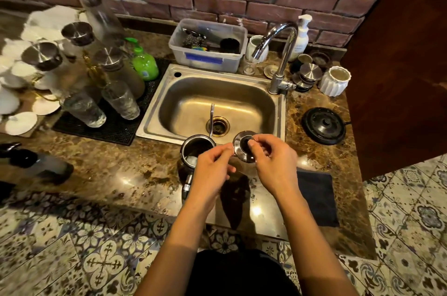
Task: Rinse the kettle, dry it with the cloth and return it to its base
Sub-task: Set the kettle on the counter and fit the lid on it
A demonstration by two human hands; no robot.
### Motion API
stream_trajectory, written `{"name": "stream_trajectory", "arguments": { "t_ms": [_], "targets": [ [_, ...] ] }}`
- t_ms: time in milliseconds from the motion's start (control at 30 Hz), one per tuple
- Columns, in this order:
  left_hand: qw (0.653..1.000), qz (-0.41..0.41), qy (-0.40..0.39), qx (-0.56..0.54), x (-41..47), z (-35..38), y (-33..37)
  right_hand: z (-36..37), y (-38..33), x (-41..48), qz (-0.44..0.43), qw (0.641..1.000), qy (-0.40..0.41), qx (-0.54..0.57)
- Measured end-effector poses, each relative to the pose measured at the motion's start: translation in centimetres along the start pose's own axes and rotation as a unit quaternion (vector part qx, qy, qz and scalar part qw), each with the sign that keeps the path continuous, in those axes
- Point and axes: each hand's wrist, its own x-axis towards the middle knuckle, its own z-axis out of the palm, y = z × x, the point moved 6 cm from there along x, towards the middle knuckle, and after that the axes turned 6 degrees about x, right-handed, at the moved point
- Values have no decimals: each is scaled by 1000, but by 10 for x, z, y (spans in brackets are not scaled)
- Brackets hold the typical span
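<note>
A dark steel kettle (193, 150) stands open on the counter in front of the sink, its thin spout (211, 116) rising over the basin. Both hands hold its round metal lid (239, 143) just right of the kettle: my right hand (271, 162) pinches the black knob, my left hand (212, 169) grips the lid's left edge. The round black kettle base (324, 126) lies on the counter right of the sink. A dark cloth (316, 196) lies flat on the counter near my right forearm.
The steel sink (217, 99) has a curved tap (283, 53) at its right rear. A plastic tub (208, 43) sits behind it. Glasses and bottles crowd a black mat (116, 126) on the left, beside green soap (144, 63). White ribbed cups (335, 80) stand at right.
</note>
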Motion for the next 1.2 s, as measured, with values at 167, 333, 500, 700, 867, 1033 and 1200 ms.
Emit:
{"name": "stream_trajectory", "arguments": {
  "t_ms": [167,333,500,700,867,1033,1200],
  "targets": [
    [1000,13,17,23,3,-31,-3,25,-19,-6,-19,1000,-17,-12],
    [999,18,32,37,5,-59,-7,51,-29,-12,-19,1000,-21,-7],
    [998,16,37,43,6,-82,-9,76,-36,-14,-11,999,-34,-15],
    [997,26,25,74,7,-99,-9,96,-47,-19,-17,998,-52,-35],
    [986,38,51,151,12,-109,-13,104,-52,-20,-22,997,-61,-48],
    [975,63,66,201,11,-114,-12,107,-54,-20,-29,995,-67,-60],
    [953,83,63,285,11,-114,-11,109,-52,-19,-36,995,-72,-65]
  ]
}}
